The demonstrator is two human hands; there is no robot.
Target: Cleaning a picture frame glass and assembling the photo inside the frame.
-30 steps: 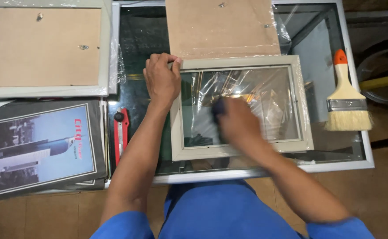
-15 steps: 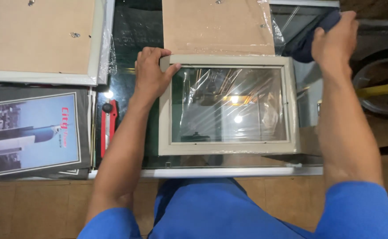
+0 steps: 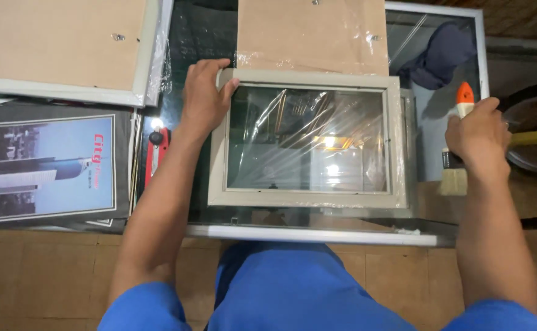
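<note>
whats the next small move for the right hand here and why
Probably lift the flat paintbrush with the orange handle and bring it over the pale wooden picture frame's glass pane. The right hand grips it already, while the left hand steadies the frame's top left corner.

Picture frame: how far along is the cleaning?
Done, apparently: the dark cloth lies set aside at the far right of the glass table. In hand: the left hand steadies the pale picture frame at its top-left corner, and the right hand grips the paintbrush beside it. Left: the brush hasn't touched the glass pane, and the brown backing board lies off the frame.
</note>
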